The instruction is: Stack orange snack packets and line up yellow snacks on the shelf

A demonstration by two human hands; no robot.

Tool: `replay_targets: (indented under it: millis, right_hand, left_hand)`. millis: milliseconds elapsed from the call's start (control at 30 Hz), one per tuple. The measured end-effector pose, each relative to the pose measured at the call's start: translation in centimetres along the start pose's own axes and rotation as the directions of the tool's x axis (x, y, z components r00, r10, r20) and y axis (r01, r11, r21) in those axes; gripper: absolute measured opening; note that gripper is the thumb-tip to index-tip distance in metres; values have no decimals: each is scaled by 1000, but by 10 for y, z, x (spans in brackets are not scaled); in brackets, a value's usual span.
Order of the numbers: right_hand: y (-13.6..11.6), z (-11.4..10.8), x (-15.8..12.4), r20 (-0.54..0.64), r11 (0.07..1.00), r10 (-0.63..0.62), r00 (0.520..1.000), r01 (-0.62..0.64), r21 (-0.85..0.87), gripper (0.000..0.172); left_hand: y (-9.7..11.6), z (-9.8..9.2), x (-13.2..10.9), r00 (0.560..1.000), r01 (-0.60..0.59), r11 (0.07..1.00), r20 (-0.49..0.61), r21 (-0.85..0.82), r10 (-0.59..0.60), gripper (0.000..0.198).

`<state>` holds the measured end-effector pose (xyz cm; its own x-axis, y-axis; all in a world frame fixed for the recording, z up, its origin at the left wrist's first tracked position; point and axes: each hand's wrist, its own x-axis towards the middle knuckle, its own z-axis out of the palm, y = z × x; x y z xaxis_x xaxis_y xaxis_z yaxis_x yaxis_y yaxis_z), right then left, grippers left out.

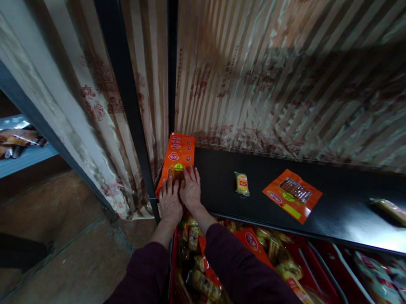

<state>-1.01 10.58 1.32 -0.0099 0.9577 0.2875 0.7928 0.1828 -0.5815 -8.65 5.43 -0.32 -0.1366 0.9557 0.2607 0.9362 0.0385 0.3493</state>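
Note:
Several flat orange snack packets [180, 150] lie overlapped in a row at the left end of a black shelf [215, 172]. My left hand [170, 202] rests on the nearest packet with its fingers stretched out. Beside it, my right hand [191, 187] lies flat on the same packet, fingers extended. Both hands press from above and grip nothing that I can see. My palms hide the lower part of the front packet. To the right on the shelf are a small yellow wrapped snack [242, 183] and a single orange packet [293, 194] with a see-through window.
Another wrapped snack [394, 213] sits at the shelf's right. Below the shelf, a red crate [173, 270] holds many wrapped snacks and orange packets. A black post [124, 76] stands close to my left hand. A patterned curtain [239, 78] hangs behind. Packaged goods [12, 139] occupy a left shelf.

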Motion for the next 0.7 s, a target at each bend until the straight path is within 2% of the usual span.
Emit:
replay_targets:
  millis: [100, 233, 467, 700]
  right_hand:
    - [-7, -3, 2, 107, 997, -3, 994, 12, -83, 43]
    - [-8, -4, 5, 177, 990, 14, 984, 11, -142, 44]
    - [-4, -5, 6, 220, 988, 7, 975, 27, -150, 45]
    - [-5, -11, 6, 234, 988, -12, 972, 48, -149, 45]
  left_hand:
    - [-2, 2, 0, 1000, -5, 1000, 12, 7, 5, 53]
    - [-2, 3, 0, 1000, -5, 1000, 0, 4, 5, 54]
    - [1, 3, 0, 999, 4, 1000, -32, -10, -5, 52]
    - [1, 4, 0, 1000, -7, 1000, -10, 26, 7, 54]
